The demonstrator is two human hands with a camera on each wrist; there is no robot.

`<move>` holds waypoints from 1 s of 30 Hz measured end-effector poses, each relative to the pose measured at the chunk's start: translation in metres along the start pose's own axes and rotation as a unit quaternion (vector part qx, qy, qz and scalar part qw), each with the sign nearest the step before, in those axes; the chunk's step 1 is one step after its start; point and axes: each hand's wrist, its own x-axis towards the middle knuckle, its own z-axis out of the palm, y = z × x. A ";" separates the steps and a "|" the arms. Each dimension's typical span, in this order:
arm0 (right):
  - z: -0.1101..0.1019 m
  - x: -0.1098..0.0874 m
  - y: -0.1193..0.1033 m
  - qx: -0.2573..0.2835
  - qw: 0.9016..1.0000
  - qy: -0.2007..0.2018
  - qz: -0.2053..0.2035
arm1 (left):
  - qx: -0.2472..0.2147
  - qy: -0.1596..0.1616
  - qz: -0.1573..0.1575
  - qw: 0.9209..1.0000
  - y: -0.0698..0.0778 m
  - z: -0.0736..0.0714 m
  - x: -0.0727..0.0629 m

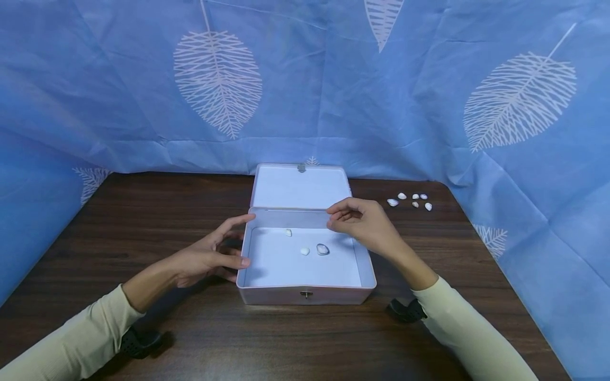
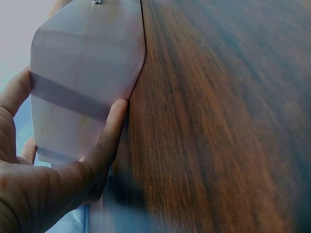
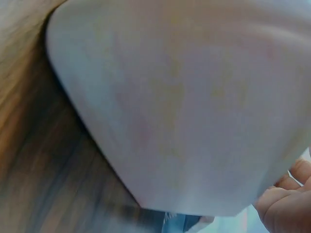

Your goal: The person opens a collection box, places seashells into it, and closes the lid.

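A pale, shallow metal box (image 1: 305, 294) stands on the table with its hinged lid (image 1: 300, 185) raised at the back. Three small seashells lie apart inside: a grey-edged shell (image 1: 322, 249), a white shell (image 1: 305, 251) and a smaller shell (image 1: 288, 232). Against the box's left side rests my left hand (image 1: 209, 254), thumb and index fingertip at the rim, fingers spread. In the left wrist view another fingertip (image 2: 118, 108) meets the lower side wall. My right hand (image 1: 364, 222) hovers over the box's back right corner, fingers bent; whether anything sits between thumb and index is not visible.
Several loose seashells (image 1: 402, 196) lie on the dark wooden table (image 1: 190, 338) at the back right. A blue curtain (image 1: 305, 95) with white leaf prints hangs behind the table and along its sides. A small clasp (image 1: 306, 293) marks the box's front.
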 end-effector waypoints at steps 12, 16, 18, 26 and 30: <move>-0.025 -0.011 0.009 -0.018 1.000 0.023 0.004 | -0.001 0.001 0.001 1.000 0.001 0.000 0.000; -0.031 -0.015 0.010 -0.016 0.999 0.037 0.001 | -0.001 0.002 -0.001 1.000 0.001 0.000 0.000; -0.034 -0.016 0.011 -0.017 0.999 0.046 -0.002 | 0.000 0.002 -0.001 1.000 0.001 0.000 0.000; -0.048 -0.019 0.022 -0.044 0.997 0.069 0.006 | -0.004 0.001 -0.002 1.000 -0.001 0.000 0.001; -0.056 -0.018 0.032 -0.061 0.996 0.070 0.008 | -0.004 0.000 0.000 1.000 -0.001 -0.001 0.000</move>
